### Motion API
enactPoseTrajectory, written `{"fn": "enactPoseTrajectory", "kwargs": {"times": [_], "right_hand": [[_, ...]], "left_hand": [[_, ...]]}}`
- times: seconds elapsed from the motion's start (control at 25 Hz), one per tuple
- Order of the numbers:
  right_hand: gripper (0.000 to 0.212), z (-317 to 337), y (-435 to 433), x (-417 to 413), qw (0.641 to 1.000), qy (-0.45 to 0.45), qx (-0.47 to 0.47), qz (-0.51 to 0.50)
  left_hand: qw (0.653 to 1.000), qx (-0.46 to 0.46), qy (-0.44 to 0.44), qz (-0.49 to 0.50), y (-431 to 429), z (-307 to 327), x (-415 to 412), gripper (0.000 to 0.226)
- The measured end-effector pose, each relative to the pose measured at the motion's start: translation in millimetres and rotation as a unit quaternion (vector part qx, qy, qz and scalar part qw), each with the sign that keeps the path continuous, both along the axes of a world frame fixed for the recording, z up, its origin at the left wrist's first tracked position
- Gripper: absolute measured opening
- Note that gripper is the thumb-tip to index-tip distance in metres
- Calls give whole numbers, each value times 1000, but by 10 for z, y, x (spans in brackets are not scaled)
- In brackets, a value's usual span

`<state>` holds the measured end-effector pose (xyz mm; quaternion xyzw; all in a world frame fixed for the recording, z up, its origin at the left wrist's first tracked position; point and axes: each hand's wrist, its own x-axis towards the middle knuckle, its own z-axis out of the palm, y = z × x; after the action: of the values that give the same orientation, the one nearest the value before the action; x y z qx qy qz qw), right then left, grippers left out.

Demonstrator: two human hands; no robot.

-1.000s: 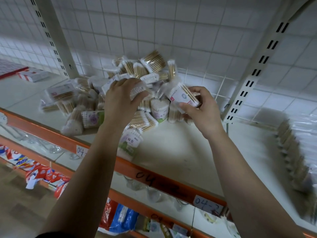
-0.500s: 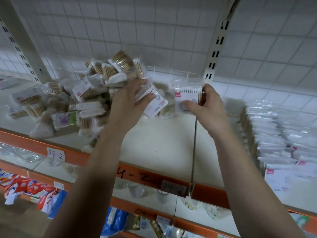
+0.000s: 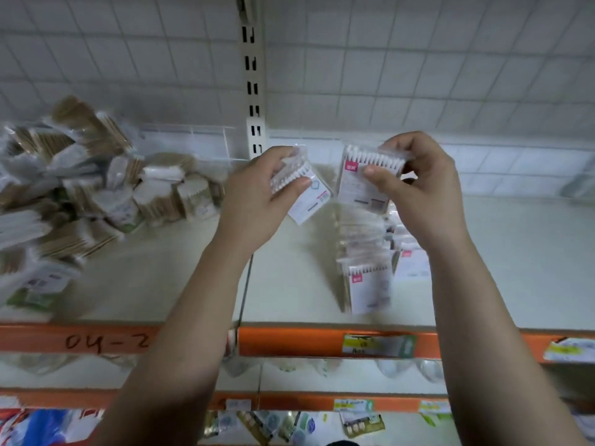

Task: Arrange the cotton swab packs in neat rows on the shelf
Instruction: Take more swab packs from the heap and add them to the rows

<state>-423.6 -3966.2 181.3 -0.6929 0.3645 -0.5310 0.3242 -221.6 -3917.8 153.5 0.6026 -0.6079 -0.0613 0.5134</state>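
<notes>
Glossy flat swab packs (image 3: 354, 192) gripped: left hand (image 3: 254, 197), right hand (image 3: 425, 194).

I am facing a white gridded back wall (image 3: 418, 59), where a cream slotted post (image 3: 252, 75) is running straight up the middle. Below, a handwritten "04-2" mark (image 3: 106, 341) is showing at the left of an orange rail (image 3: 289, 342), while a yellow-green price label (image 3: 378, 346) is sitting further right on it and another label (image 3: 570, 349) is sticking out near the right edge. Lower down, small colourful packets (image 3: 289, 426) are hanging, blurred, under a second orange rail (image 3: 289, 402), and red and blue packs (image 3: 42, 426) are lying at the bottom left.
</notes>
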Motion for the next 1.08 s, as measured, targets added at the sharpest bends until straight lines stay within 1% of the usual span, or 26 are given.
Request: {"fn": "enactPoseTrajectory", "kwargs": {"times": [0.08, 0.2, 0.32, 0.44, 0.56, 0.64, 0.8, 0.96, 1.08], "right_hand": [[22, -13, -61, -340, 1000, 9, -3, -17], [24, -72, -119, -754, 999, 27, 10, -15], [19, -181, -140, -1077, 998, 58, 33, 4], [17, -334, -135, -1275, 993, 102, 51, 44], [22, -503, -87, -1345, 984, 153, 50, 79], [24, -614, -62, -1367, 980, 175, 33, 86], [28, -800, -76, -1378, 979, 195, -2, 68], [22, -895, -122, -1342, 980, 194, -20, 45], [26, -957, -163, -1292, 980, 197, -35, 14]], "left_hand": [[1000, -5, -2, -9, -70, 15, -255, 38], [1000, 1, -10, -15, -127, 47, -540, 37], [1000, 4, -14, -18, -164, 48, -792, 38], [1000, 14, -11, -9, -160, 24, -987, 36], [1000, 17, -12, -3, -131, 1, -1100, 34], [1000, 19, -10, 1, -104, -10, -1159, 34], [999, 5, -35, 20, -17, -28, -1251, 34], [998, -21, -49, 34, 98, -9, -1293, 34], [997, -26, -51, 44, 184, 10, -1320, 36]]}}
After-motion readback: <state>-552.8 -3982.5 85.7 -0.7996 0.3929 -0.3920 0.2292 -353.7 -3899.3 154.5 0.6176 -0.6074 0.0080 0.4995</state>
